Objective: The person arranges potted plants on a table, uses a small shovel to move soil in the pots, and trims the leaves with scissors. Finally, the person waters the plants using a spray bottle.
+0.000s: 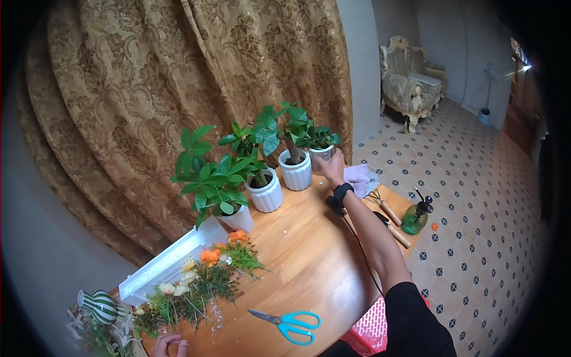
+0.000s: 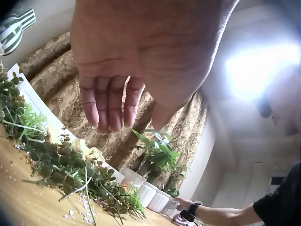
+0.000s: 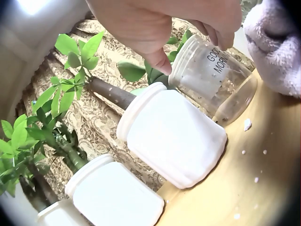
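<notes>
My right hand (image 1: 333,169) holds a clear plastic cup (image 1: 322,156) with a small leafy plant in it, last in the row of pots. In the right wrist view, the thumb of the hand (image 3: 176,21) touches the rim of the cup (image 3: 214,77) and the fingers lie over its far side. Beside it stands a white ribbed pot (image 3: 174,136) with a thick-stemmed plant. My left hand (image 1: 169,345) is at the table's near edge, below cut greenery (image 1: 208,285), holding nothing. The left wrist view shows that hand (image 2: 136,61) with loose, lowered fingers.
Blue-handled scissors (image 1: 291,326) lie on the wooden table (image 1: 315,256). A white trough (image 1: 169,262) and orange flowers (image 1: 210,257) are at the left, by a striped vase (image 1: 101,306). A cloth (image 1: 357,178), small tools (image 1: 392,229) and a green spray bottle (image 1: 414,219) are at the right.
</notes>
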A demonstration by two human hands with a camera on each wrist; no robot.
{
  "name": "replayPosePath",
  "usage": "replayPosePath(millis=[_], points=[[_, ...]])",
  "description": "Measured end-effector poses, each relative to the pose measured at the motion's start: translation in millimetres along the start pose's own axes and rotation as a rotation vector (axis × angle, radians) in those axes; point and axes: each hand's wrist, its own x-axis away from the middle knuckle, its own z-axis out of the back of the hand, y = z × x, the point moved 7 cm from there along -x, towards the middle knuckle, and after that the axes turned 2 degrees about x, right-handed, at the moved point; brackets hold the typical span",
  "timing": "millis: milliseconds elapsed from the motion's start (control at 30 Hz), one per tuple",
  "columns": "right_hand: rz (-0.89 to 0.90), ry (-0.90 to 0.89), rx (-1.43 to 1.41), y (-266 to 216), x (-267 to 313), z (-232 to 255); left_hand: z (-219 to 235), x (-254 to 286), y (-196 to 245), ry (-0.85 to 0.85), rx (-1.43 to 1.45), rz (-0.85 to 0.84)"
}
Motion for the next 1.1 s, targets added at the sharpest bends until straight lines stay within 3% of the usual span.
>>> replayPosePath(millis=[67, 133, 200, 267, 433, 533, 1100], points=[[-0.046, 0.069, -0.019, 4.2, -8.6, -7.5, -7.6, 13.5, -4.1, -0.011, 0.105, 0.006], [-0.085, 0.009, -0.023, -1.2, -11.1, -8.6, -12.4, 21.5, -7.7, 0.062, 0.195, 0.186], [-0.082, 0.005, -0.038, -4.6, -14.0, -11.5, -16.0, 23.0, 1.8, 0.096, 0.153, 0.179], [-0.096, 0.003, -0.022, -1.6, -17.0, -19.6, -18.6, 23.6, 3.3, 0.103, 0.213, 0.280], [0.047, 0.116, -0.075, -0.8, -22.1, -22.8, -21.2, 25.1, -12.1, 0.154, 0.285, 0.272], [0.112, 0.082, -0.156, -5.2, -23.8, -18.7, -20.9, 26.8, -23.5, 0.168, 0.298, 0.276], [-0.017, 0.227, 0.072, -11.6, -8.7, -4.2, -1.2, 39.9, -35.0, 0.220, 0.188, 0.269]])
